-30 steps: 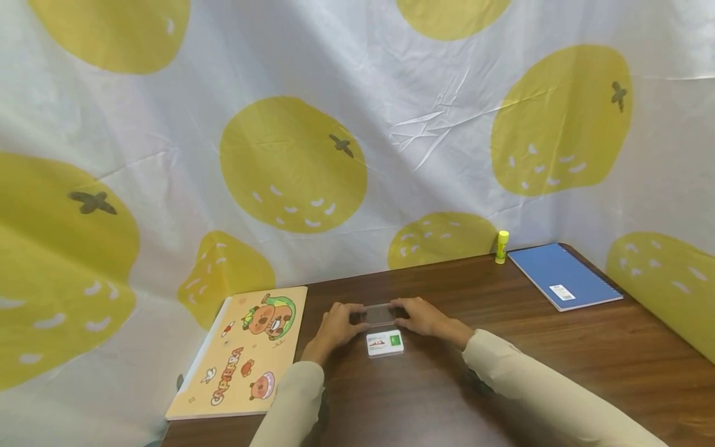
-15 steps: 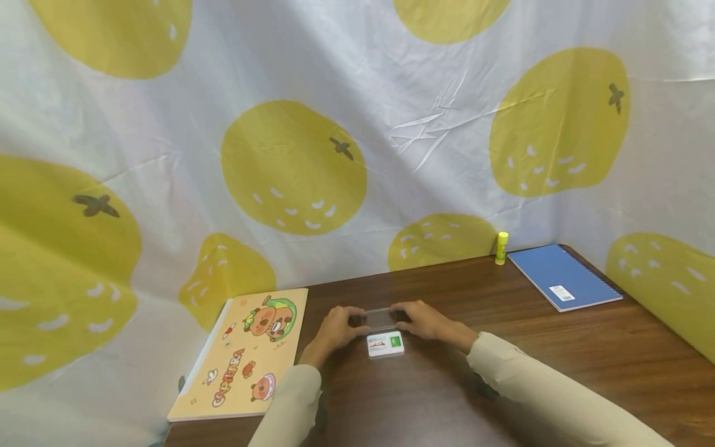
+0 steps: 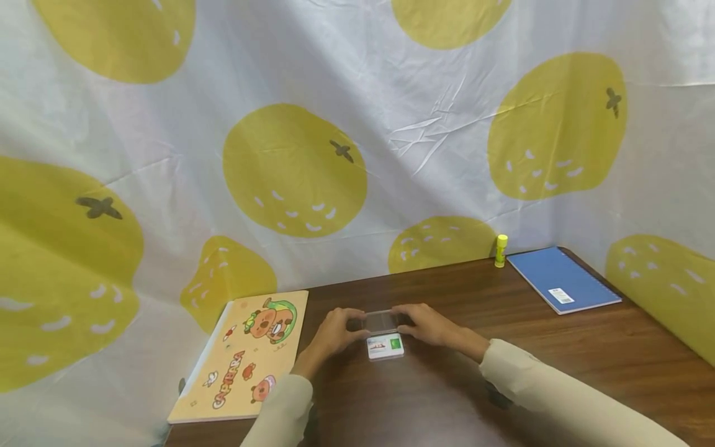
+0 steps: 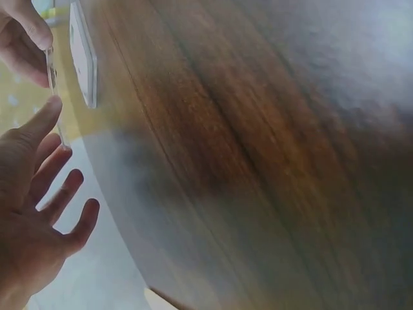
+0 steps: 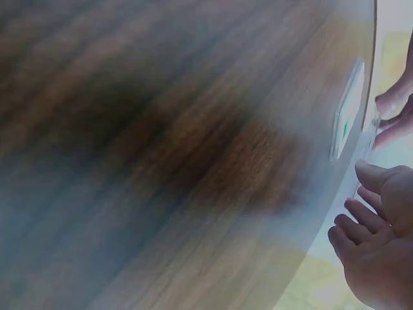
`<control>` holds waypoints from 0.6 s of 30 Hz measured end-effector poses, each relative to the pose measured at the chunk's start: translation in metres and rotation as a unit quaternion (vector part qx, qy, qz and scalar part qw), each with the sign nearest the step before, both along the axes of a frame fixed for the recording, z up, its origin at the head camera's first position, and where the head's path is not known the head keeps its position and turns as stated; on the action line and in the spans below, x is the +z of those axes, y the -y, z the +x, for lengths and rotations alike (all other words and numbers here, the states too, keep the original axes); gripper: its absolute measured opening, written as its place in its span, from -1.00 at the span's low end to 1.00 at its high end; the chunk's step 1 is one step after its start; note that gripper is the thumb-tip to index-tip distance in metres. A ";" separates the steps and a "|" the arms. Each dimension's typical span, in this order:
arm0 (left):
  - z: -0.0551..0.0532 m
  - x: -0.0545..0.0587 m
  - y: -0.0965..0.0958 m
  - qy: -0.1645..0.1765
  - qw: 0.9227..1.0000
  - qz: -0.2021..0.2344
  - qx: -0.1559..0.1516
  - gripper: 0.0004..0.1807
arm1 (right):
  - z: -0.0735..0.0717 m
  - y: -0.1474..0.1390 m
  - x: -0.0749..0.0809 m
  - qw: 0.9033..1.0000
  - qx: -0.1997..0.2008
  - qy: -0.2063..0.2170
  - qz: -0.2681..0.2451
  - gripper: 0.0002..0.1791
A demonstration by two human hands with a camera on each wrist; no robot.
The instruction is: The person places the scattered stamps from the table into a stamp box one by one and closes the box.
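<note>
A thin, clear plastic lid-like piece [image 3: 381,321] is held between the two hands. My left hand [image 3: 337,330] pinches its left end with thumb and fingers. At the opposite end, my right hand [image 3: 424,324] pinches it the same way. In the left wrist view the clear piece [image 4: 51,68] appears edge-on, with the lower fingers of the left hand [image 4: 39,206] spread apart. Just on the near side lies a small white flat case [image 3: 385,347] with a picture and a green square. The right wrist view shows that case [image 5: 348,110] beside the right hand [image 5: 381,226].
A cream capybara-print folder or pad [image 3: 240,357] lies at the left of the brown wooden table [image 3: 447,279]. Toward the back right stand a yellow glue stick [image 3: 501,251] and a blue spiral notebook [image 3: 563,279]. A lemon-patterned curtain [image 3: 424,124] hangs behind.
Both hands keep their hold on the clear piece and stay nearly in place. The forearms have spread slightly outward. The head view has shifted a little.
</note>
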State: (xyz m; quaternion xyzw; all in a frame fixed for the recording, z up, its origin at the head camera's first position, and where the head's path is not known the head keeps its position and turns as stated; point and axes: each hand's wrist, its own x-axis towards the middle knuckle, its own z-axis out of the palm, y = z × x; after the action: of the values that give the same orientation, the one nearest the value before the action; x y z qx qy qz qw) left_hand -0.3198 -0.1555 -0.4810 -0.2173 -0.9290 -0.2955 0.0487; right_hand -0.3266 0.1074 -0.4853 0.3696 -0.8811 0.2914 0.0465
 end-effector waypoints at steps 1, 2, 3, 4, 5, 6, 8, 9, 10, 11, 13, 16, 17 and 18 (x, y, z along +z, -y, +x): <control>0.001 0.001 0.000 -0.003 1.000 -0.001 -0.002 -0.55 | 0.002 -0.001 0.001 1.000 0.002 -0.006 0.001 -0.57; 0.003 0.002 0.001 -0.005 1.000 -0.002 -0.004 -0.55 | 0.003 -0.002 0.001 1.000 0.004 -0.007 0.000 -0.57; 0.004 0.003 0.001 -0.008 1.000 -0.005 -0.006 -0.55 | 0.005 -0.002 0.002 1.000 0.005 -0.011 0.000 -0.58; 0.006 0.004 0.002 -0.012 1.000 -0.007 -0.009 -0.54 | 0.007 -0.003 0.002 1.000 0.006 -0.014 0.001 -0.58; 0.007 0.004 0.002 -0.014 1.000 -0.010 -0.011 -0.54 | 0.010 -0.003 0.002 1.000 0.008 -0.017 0.000 -0.59; 0.009 0.004 0.003 -0.016 1.000 -0.014 -0.013 -0.54 | 0.012 -0.003 0.003 1.000 0.010 -0.021 0.000 -0.60; 0.012 0.005 0.004 -0.018 1.000 -0.020 -0.016 -0.54 | 0.016 -0.004 0.003 1.000 0.014 -0.026 -0.003 -0.60; 0.014 0.005 0.004 -0.021 0.999 -0.023 -0.018 -0.55 | 0.019 -0.004 0.003 1.000 0.015 -0.027 -0.006 -0.61; 0.016 0.005 0.004 -0.022 0.999 -0.024 -0.019 -0.55 | 0.021 -0.005 0.003 0.999 0.017 -0.029 -0.007 -0.62; 0.017 0.006 0.004 -0.021 0.999 -0.024 -0.020 -0.55 | 0.023 -0.005 0.003 0.999 0.019 -0.030 -0.011 -0.62; 0.021 0.006 0.004 -0.024 0.999 -0.026 -0.021 -0.55 | 0.026 -0.006 0.004 0.999 0.021 -0.024 -0.016 -0.62; 0.025 0.005 0.005 -0.027 0.999 -0.031 -0.023 -0.55 | 0.031 -0.007 0.003 1.000 0.019 -0.009 -0.017 -0.61; 0.026 0.005 0.005 -0.027 0.999 -0.036 -0.021 -0.55 | 0.032 -0.007 0.003 1.000 0.018 -0.005 -0.015 -0.60; 0.027 0.004 0.005 -0.027 0.999 -0.041 -0.021 -0.55 | 0.033 -0.007 0.002 1.000 0.016 -0.002 -0.013 -0.60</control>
State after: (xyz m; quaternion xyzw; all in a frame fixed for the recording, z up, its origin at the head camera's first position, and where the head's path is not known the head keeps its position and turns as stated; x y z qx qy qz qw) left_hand -0.2929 -0.1603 -0.4769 -0.2469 -0.9337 -0.2524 0.0590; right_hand -0.2934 0.1144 -0.4834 0.3835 -0.8711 0.3028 0.0487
